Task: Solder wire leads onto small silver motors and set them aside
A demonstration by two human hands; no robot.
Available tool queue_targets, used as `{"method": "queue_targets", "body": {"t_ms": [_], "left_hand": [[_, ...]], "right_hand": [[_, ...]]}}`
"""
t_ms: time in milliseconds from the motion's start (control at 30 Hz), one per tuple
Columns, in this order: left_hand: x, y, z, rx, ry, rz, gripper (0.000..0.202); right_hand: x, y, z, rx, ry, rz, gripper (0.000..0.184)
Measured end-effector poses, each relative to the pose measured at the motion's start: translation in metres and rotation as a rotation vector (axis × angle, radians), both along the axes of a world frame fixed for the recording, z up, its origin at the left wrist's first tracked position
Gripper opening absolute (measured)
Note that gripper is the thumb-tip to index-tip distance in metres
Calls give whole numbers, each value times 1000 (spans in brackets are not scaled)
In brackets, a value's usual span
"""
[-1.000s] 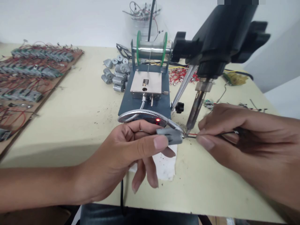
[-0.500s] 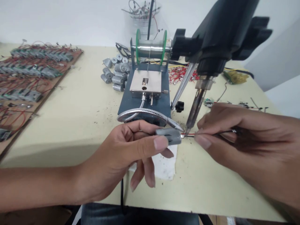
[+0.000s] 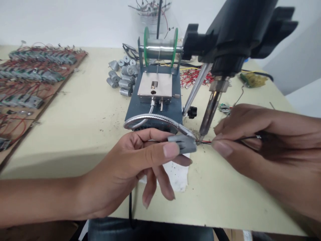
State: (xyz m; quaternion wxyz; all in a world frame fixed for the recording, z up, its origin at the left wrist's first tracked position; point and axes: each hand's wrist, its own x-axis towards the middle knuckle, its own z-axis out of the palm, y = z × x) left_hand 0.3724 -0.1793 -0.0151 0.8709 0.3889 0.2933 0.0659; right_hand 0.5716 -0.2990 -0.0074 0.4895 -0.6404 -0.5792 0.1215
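The left hand (image 3: 144,155) pinches a grey cylindrical metal motor (image 3: 188,144), the right hand (image 3: 258,137) pinches thin red and black wires (image 3: 207,142). Soldering seems underway; the next move likely needs steadiness.

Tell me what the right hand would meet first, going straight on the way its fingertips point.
The right hand would probably meet the soldering iron's tip first, with the grey motor just beyond; one view leaves their depth order uncertain.

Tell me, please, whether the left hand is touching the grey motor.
Touching. The head view shows the left hand holding the grey motor, with the tip of the thumb lying over part of its side.
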Motion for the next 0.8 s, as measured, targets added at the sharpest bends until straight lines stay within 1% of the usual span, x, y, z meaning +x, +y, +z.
{"method": "queue_targets", "body": {"t_ms": [167,333,633,800], "left_hand": [[1,0,-1,-12,20,1,20],[2,1,-4,-32,-9,2,21],[1,2,-5,-54,-20,-23,22],[2,3,-3,-65,-7,-8,20]], "right_hand": [[0,1,1,1,-6,-3,14],[2,3,0,63,-12,21,14],[1,5,-1,56,13,35,15],[3,7,-1,60,5,61,15]]}}
